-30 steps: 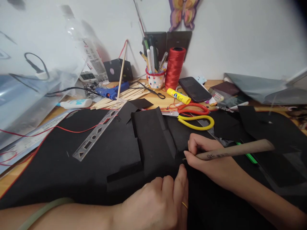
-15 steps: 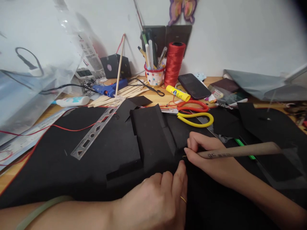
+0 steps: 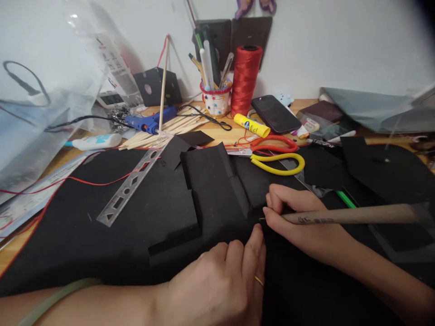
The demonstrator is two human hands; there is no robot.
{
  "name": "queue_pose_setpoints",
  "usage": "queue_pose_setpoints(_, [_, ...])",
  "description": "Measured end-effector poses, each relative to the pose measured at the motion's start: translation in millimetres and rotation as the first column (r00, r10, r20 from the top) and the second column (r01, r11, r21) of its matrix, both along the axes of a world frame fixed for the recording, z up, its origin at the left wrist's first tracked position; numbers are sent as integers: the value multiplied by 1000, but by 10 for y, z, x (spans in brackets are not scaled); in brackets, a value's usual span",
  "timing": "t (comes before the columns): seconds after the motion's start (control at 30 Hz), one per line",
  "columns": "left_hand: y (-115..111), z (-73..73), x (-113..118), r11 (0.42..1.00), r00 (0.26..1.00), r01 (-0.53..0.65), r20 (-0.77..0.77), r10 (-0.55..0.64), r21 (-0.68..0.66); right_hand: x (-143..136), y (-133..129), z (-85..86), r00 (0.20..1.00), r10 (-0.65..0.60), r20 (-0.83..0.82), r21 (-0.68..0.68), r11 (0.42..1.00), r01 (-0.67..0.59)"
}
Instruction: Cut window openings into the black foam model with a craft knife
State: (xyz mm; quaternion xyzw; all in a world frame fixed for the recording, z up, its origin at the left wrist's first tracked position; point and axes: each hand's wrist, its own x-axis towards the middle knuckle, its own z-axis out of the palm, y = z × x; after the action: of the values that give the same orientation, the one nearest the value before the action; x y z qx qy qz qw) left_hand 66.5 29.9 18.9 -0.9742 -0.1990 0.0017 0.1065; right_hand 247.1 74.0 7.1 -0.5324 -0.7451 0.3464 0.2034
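Black folded paper (image 3: 214,194) with creased flaps lies on a black mat (image 3: 84,244). My right hand (image 3: 299,217) pinches a wooden-handled tool (image 3: 353,215), whose thin metal tip meets the paper's right part near the front. My left hand (image 3: 227,280) is pressed on the paper's near edge, its index fingertip just beside the tool's tip and the other fingers curled; its underside and thumb are hidden. A clear ruler (image 3: 127,190) with cut-out shapes lies left of the paper. Scissors (image 3: 278,163) with red and yellow handles rest behind it.
At the back stand a red thread spool (image 3: 247,81) and a pen cup (image 3: 216,100). A glue stick (image 3: 251,125), a phone (image 3: 276,114), a blue glue gun (image 3: 149,122) and wooden sticks (image 3: 136,138) lie before the wall. Black scraps (image 3: 324,167) and a green strip (image 3: 345,199) are at right.
The camera view has shifted slightly, so the background objects sit higher. Both hands keep nearly the same pose, with the tool's tip still by the left index fingertip.
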Motion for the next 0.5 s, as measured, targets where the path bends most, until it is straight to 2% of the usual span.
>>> queue_pose_setpoints(0.5, [-4, -38, -8, 999, 999, 7, 51, -9, 45, 20, 5, -22, 999, 32, 14, 45, 998, -33])
